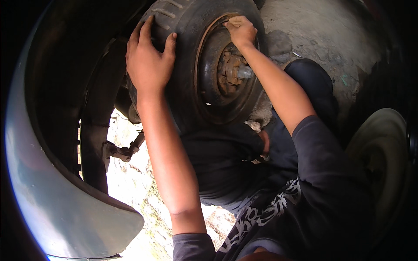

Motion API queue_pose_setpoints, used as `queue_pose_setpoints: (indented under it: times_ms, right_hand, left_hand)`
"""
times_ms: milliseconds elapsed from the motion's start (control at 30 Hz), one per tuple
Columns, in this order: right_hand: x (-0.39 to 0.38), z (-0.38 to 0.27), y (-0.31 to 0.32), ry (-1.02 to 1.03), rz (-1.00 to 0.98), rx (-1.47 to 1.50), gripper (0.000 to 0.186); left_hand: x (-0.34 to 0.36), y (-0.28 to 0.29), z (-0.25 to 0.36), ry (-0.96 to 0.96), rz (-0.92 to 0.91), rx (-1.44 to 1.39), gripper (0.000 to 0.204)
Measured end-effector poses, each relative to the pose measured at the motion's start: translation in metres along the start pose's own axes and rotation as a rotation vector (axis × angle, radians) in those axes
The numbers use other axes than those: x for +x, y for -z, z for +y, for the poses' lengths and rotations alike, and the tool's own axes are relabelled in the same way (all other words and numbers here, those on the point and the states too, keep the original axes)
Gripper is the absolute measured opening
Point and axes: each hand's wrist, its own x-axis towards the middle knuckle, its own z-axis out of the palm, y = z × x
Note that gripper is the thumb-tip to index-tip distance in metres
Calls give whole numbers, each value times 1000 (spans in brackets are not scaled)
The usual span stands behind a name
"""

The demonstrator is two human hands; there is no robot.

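Observation:
A black tyre (pixel 185 65) on a rusty wheel rim (pixel 204 87) stands upright in front of me, mounted at a brown hub (pixel 230 67) with a grey cap (pixel 245 72) at its middle. My left hand (pixel 150 61) lies on the tread at the tyre's left side, its fingers and thumb spread. At the top of the wheel, my right hand (pixel 241 31) has its fingers curled in at the rim's upper edge, pinched together. Whether a small thing is between those fingers is hidden.
A silvery fender (pixel 65 204) curves along the left, with a dark wheel well inside it. Below the tyre a metal linkage (pixel 124 152) sticks out over bright ground. A stone (pixel 278 42) lies right of the wheel, and a pale round disc (pixel 383 143) is at the far right.

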Motion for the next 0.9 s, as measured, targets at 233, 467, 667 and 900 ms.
queue_pose_setpoints:
  times_ms: [233, 467, 667, 900]
  right_hand:
    - [-44, -23, -17, 56, -98, -9, 15]
    - [-68, -28, 7, 387, -368, 131, 10]
    - [-40, -2, 20, 393, -112, 140, 13]
    - [-21, -2, 0, 96, -99, 41, 12]
  left_hand:
    - [-1, -1, 2, 10, -8, 21, 66]
    - [1, 0, 0, 5, -9, 15, 65]
    - [-1, 1, 3, -1, 6, 4, 65]
    - [1, -1, 1, -10, 16, 0, 65]
